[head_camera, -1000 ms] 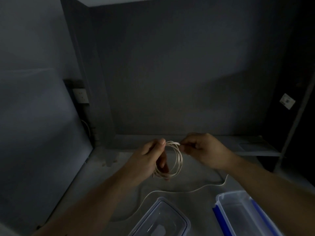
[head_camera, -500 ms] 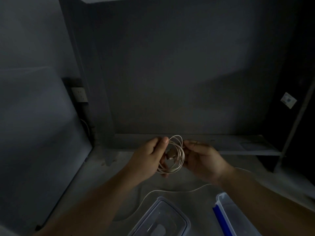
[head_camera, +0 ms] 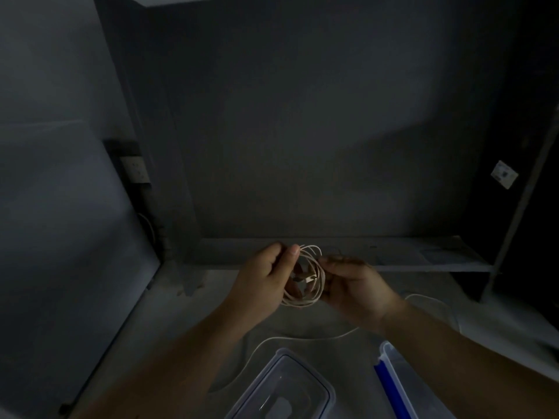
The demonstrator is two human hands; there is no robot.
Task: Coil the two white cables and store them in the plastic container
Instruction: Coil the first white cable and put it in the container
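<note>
White cables: one coiled (head_camera: pixel 304 279), one loose (head_camera: pixel 302 338); two hands.

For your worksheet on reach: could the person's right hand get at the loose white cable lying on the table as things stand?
Probably not yet: the right hand and the left hand are both busy holding the coiled cable. The loose cable lies unobstructed just below, so once freed it looks reachable.

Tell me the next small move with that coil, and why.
Probably lower the coiled cable into the open plastic container just below. The loops look gathered, held between the left hand and right hand, while a second white cable lies loose on the table, not yet coiled.
</note>
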